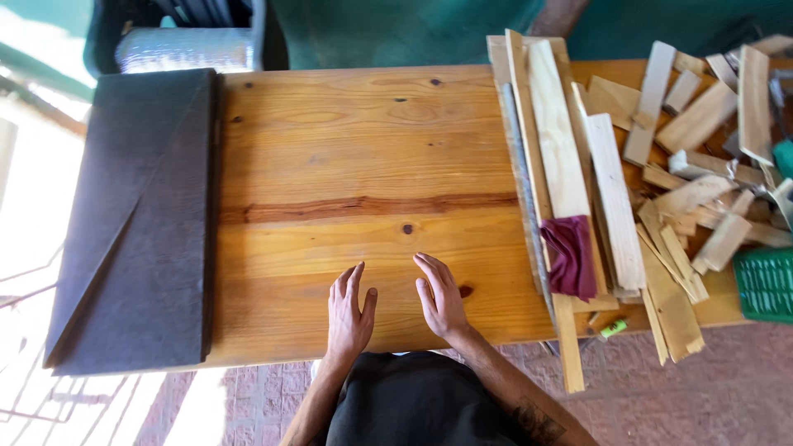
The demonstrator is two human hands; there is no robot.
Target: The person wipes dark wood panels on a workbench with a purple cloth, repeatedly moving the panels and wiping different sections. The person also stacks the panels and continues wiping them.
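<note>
Fingers (353, 277) of the left hand (348, 318) lie stretched and close together, palm down, gripping nothing, resting flat on the wide varnished pine tabletop (347, 149) near its front edge. Just beside it, the right hand (440, 299) is spread flat too, fingers straight and angled toward the upper left, empty, thumb tucked toward the left hand; the 2 hands sit close but apart. The bare boards under them show a dark reddish grain streak running across the middle and a few knots. Out to the right, well clear of the right hand, long pale wooden slats (555, 140) lie side by side lengthwise, with a folded dark red cloth (571, 256) draped over the near end of them. Beyond that sprawls a loose heap of short wood offcuts (702, 165), and a green plastic crate (765, 283) peeks in at the edge. Far left, a dark grey slab (136, 223) covers the table's end.
</note>
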